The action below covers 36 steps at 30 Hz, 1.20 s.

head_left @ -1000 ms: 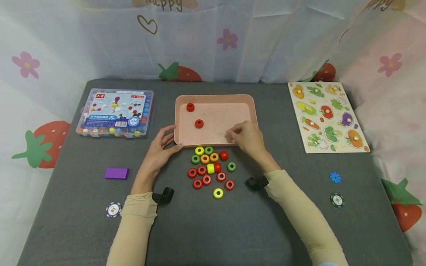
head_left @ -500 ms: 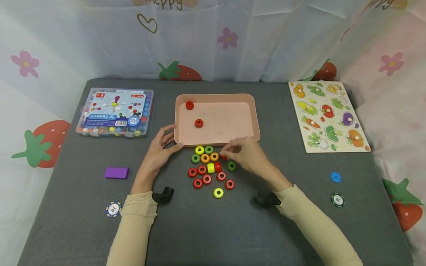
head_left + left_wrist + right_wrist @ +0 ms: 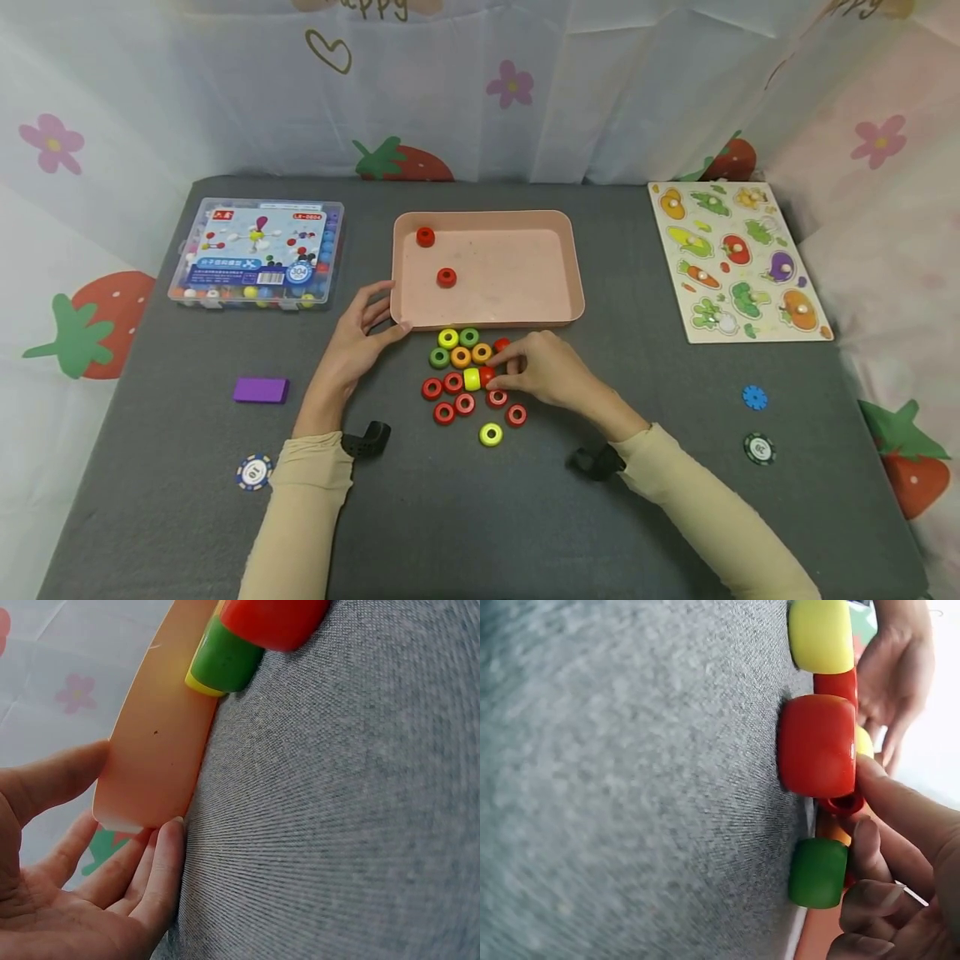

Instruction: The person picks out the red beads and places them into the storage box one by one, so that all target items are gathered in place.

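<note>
The left hand [image 3: 354, 340] holds the near left corner of a shallow pink tray [image 3: 517, 265], thumb on the front wall and fingers along the left side, as the left wrist view [image 3: 154, 735] also shows for the tray's wall. Two red beads lie in the tray, one upper bead [image 3: 425, 237] and one lower bead [image 3: 446, 277]. In front of it, the right hand [image 3: 551, 373] pinches a red bead [image 3: 487, 377] between thumb and forefinger, beside a yellow bead [image 3: 472, 379] lying on its side. Its fingers hide part of the cluster; a green bead [image 3: 817, 873] shows beneath them in the right wrist view.
Several loose beads surround the right hand, with a yellow bead [image 3: 491, 434] nearest the person. Left stand a clear box [image 3: 258, 254], a purple block [image 3: 260, 390] and a blue-white chip [image 3: 254, 472]. Right are a vegetable puzzle board [image 3: 738, 262], a blue disc [image 3: 754, 397] and a dark chip [image 3: 760, 448].
The right hand has come out of the tray toward the person, past one red bead, to the red bead beside the yellow one. The left hand stays at the tray corner.
</note>
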{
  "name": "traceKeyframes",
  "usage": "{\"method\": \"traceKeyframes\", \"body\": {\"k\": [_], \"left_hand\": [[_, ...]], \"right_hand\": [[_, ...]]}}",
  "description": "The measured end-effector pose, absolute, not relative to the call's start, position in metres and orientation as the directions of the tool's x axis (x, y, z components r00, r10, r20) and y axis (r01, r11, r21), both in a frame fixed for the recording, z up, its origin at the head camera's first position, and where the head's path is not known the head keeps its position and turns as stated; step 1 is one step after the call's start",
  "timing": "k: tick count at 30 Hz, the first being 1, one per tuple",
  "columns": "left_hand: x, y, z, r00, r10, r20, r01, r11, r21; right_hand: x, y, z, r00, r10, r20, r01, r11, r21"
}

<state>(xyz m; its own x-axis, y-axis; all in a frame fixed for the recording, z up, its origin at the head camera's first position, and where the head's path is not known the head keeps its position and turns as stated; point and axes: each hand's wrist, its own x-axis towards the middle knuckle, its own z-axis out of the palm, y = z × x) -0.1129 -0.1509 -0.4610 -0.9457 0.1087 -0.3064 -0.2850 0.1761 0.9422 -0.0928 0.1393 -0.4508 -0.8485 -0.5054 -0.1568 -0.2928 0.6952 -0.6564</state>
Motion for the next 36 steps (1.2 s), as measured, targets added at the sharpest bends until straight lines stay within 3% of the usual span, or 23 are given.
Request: {"method": "traceKeyframes", "body": {"k": [9,15,22,29,36], "left_hand": [[-0.114,-0.153,-0.462,-0.944,0.106,-0.311,-0.290,0.177,0.940],[-0.114,-0.154,-0.463,-0.944,0.105,-0.313,-0.293,0.171,0.941],[-0.115,-0.152,-0.460,-0.945,0.108,-0.309,-0.287,0.181,0.941],[-0.115,-0.151,-0.459,-0.943,0.104,-0.315,-0.293,0.185,0.938],[-0.113,-0.151,-0.461,-0.948,0.122,-0.293,-0.271,0.167,0.948]], "right_hand": [[-0.095,0.143,-0.454,-0.810,-0.586,-0.018,-0.405,0.581,-0.706],[-0.105,0.151,-0.451,-0.811,-0.582,0.050,-0.348,0.412,-0.842],[-0.121,0.158,-0.443,-0.851,-0.517,0.091,-0.307,0.351,-0.885],[-0.140,0.158,-0.447,-0.946,-0.263,0.191,-0.302,0.493,-0.816],[-0.153,0.154,-0.455,-0.987,-0.132,0.091,-0.154,0.630,-0.761]]}}
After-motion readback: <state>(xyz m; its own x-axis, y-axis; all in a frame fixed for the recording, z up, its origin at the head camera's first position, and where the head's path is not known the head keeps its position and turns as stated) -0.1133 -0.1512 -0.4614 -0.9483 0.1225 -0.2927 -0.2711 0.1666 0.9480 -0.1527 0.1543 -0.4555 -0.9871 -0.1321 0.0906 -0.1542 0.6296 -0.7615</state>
